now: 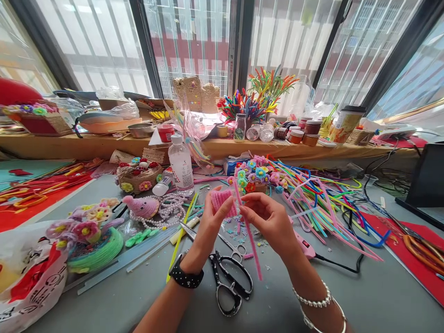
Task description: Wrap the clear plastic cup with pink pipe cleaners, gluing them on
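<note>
My left hand [209,223] is closed around a small coil of pink pipe cleaner [222,201], held up over the grey table [277,300]. My right hand [268,219] pinches a long pink pipe cleaner [250,236] that runs from the coil's top down past my palm, its loose end hanging toward the table. A black watch sits on my left wrist and pearl and silver bracelets on my right. Black-handled scissors [227,280] lie on the table directly below my hands, with smaller silver scissors [233,247] beside them.
A heap of coloured pipe cleaners [322,199] spreads to the right, with a pink glue gun [305,247] and its black cord. A clear bottle [181,166], a flower basket [138,175], a pink knitted figure [141,206] and pearls lie left. Jars and cups crowd the window ledge.
</note>
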The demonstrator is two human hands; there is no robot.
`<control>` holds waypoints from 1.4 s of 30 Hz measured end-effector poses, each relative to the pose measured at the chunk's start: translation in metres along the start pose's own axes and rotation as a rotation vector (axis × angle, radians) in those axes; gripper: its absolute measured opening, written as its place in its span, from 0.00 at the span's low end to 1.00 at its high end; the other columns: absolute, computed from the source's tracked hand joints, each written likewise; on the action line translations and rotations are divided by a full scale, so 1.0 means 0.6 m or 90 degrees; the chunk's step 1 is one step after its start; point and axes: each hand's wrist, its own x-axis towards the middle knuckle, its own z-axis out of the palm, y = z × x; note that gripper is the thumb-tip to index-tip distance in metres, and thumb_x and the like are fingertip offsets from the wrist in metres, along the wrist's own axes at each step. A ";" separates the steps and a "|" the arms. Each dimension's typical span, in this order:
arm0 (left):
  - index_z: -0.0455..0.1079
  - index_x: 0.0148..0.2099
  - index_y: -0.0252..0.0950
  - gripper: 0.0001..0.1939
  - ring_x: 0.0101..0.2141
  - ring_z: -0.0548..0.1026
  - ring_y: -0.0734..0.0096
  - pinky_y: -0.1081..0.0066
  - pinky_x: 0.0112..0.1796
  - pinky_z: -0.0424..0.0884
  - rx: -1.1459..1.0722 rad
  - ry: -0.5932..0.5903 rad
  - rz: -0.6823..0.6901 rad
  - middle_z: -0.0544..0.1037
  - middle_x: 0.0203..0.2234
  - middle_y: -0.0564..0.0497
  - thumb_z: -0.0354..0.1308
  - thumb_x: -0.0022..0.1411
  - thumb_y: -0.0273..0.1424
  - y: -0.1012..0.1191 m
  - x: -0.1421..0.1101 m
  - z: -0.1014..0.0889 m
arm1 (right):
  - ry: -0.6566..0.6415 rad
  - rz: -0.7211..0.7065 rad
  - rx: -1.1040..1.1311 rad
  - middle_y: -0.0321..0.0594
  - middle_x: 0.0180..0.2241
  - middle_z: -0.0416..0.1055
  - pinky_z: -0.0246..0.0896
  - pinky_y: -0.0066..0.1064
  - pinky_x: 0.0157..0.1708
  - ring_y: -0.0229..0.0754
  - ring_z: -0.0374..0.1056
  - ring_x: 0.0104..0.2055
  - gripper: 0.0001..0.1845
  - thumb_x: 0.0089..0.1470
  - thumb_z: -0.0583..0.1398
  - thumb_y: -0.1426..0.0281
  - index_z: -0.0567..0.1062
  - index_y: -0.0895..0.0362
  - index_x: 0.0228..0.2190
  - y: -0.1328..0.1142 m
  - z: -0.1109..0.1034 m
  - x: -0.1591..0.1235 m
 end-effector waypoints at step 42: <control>0.54 0.55 0.36 0.38 0.37 0.71 0.65 0.68 0.38 0.66 0.198 -0.003 0.005 0.70 0.36 0.49 0.64 0.45 0.42 0.020 -0.007 0.006 | -0.022 -0.078 -0.240 0.34 0.21 0.71 0.56 0.25 0.22 0.33 0.62 0.22 0.06 0.48 0.62 0.66 0.75 0.56 0.24 -0.001 0.002 -0.003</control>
